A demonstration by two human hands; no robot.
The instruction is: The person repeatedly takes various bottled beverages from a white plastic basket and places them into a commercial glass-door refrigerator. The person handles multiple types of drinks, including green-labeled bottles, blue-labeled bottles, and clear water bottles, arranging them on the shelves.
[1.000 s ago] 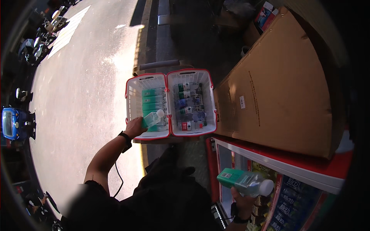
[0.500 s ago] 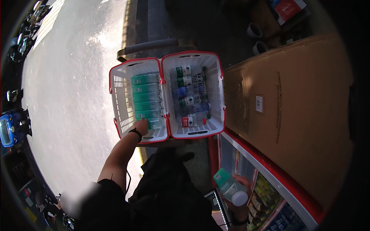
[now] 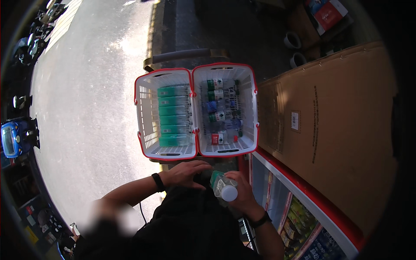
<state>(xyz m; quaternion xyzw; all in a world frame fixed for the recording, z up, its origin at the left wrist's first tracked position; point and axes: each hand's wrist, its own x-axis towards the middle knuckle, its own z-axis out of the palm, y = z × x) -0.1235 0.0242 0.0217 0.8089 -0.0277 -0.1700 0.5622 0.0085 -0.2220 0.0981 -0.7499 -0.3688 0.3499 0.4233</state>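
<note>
My right hand [image 3: 242, 193] grips a clear plastic bottle [image 3: 220, 185] with a green label and a white cap, its cap end toward me. Just left of it, my left hand [image 3: 187, 174] is empty, thumb and fingers apart and pointing at the bottle. Beyond both hands stand two white plastic baskets with red rims, side by side. Several green-labelled clear bottles [image 3: 173, 120] lie in a row in the left basket [image 3: 147, 95]. In the right basket [image 3: 248, 93] are several clear bottles [image 3: 219, 117] with green, blue and red labels.
A grey bench-like support [image 3: 186, 55] shows behind the baskets. At the right are a large cardboard box [image 3: 329, 130] and a red-edged display case [image 3: 299, 195] with packaged goods. Pale pavement [image 3: 91, 108] stretches along the left, with a blue vehicle [image 3: 15, 138] at its far side.
My left hand has left the bottles in the left basket, coming back toward my body. My right hand has brought its bottle leftward and up, close to the left hand.
</note>
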